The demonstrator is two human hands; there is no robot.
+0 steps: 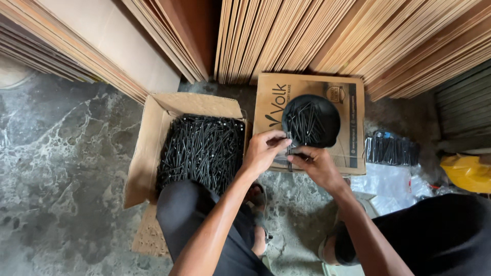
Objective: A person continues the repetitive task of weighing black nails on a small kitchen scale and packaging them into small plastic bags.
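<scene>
While the person squats on the mottled stone floor, both hands meet over the near edge of a closed cardboard carton. The left hand and right hand each pinch a small bundle of black screws between thumb and fingertips, fingers pressed together around it (the bundle is mostly hidden, so its count is unclear). Just beyond it, a round black dish of screws sits on the carton. An open box full of black screws lies to the left, near packed bags and leaning plywood sheets.
</scene>
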